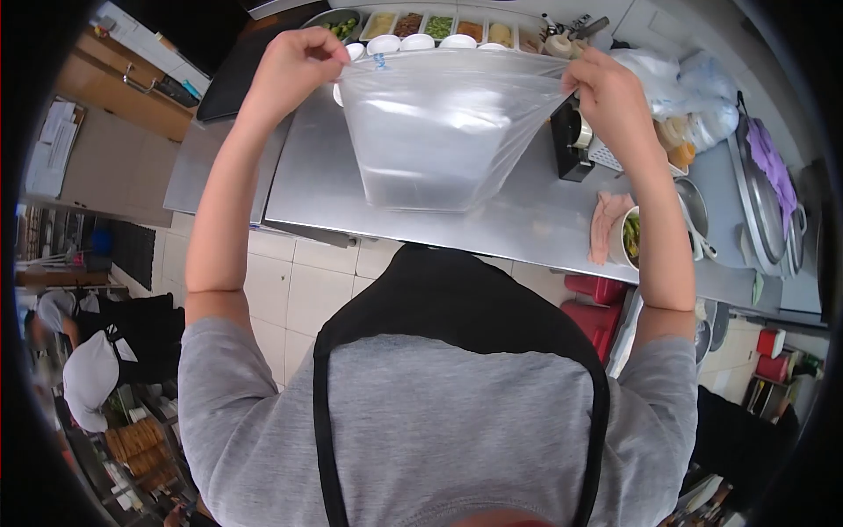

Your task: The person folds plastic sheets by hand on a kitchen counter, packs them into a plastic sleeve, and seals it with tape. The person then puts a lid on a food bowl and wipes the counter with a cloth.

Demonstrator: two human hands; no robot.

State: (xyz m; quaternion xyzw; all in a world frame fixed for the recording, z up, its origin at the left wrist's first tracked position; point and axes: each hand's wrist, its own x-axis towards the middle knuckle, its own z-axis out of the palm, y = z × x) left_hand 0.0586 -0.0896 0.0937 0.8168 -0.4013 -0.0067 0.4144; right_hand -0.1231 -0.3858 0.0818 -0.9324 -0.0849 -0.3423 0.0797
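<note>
A clear plastic bag (430,132) is stretched wide between my two hands, above the steel counter (307,180). My left hand (303,66) pinches its upper left corner, close to a small blue print. At the upper right corner, my right hand (606,88) has its fingers closed on the bag's edge. The bag hangs down in front of me, its lower edge over the counter. Behind its top edge stand several white bowls (384,44), partly covered by the film.
Containers of chopped ingredients (441,26) line the back. To the right are a black box (571,145), a pinkish cloth (608,224), a bowl of green vegetables (630,237) and a large lid with a purple cloth (771,162). A person in a white cap (90,378) is at the left.
</note>
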